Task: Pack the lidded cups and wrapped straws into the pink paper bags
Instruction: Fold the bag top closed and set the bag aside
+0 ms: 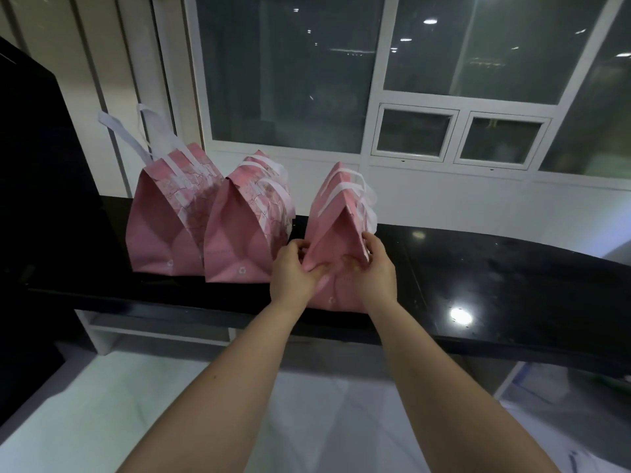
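Your left hand and right hand sit close together at the centre of the frame, both clamped on the near side of the right pink bag. The left fingers pinch a fold at its lower left edge. The right fingers curl round its lower right edge, and the fingertips press into the paper between them.

That bag stands upright near the front edge of the black counter. Its top is folded shut into a ridge, with white handles lying flat over it.

Just left of your left hand stands the middle pink bag, touching the left pink bag beside it. Both are closed at the top, and the left one's handles stick up toward the upper left. What the bags hold is hidden.

Behind the counter a white-framed window fills the upper frame, and a black panel covers the left edge.
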The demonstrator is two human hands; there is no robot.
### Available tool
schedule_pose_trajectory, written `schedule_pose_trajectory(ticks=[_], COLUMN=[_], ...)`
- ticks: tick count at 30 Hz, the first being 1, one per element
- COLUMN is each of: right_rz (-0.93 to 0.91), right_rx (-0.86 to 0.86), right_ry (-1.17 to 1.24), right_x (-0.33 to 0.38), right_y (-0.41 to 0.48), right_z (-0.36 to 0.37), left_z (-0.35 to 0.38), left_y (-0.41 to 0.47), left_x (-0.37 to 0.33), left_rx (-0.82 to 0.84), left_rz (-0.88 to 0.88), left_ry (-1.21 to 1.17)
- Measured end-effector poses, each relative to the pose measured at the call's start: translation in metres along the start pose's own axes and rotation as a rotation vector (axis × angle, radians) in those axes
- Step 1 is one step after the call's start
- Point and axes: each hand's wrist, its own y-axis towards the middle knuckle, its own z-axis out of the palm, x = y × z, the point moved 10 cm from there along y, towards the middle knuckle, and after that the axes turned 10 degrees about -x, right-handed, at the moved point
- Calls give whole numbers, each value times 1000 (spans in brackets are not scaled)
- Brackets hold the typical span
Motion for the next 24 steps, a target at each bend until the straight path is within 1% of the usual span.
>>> schedule_pose_trajectory(ticks=[4, 7, 10, 13, 17, 21, 24], right_rz=[58, 84, 55, 56, 39, 61, 74], right_rx=[-67, -96, -52, 7, -33, 10, 83], right_ry=[42, -3, -70, -74, -133, -133, -174], right_x=[-21, -27, -18, -20, -34, -29, -24], right_y=[-12, -13, -6, -7, -21, -17, -12], right_z=[-10, -10, 0, 7, 0, 9, 14], left_z=[-7, -11, -16, -23, -34, -39, -41], left_y=[-15, -20, -11, -10, -28, -23, -15], left_x=[23, 28, 24, 27, 38, 38, 36], left_rx=[-41, -61, -118, -130, -154, -198, -197], left_rz=[-17, -1, -1, 4, 30, -30, -91], left_ry=[-2, 25, 75, 91, 79, 107, 144])
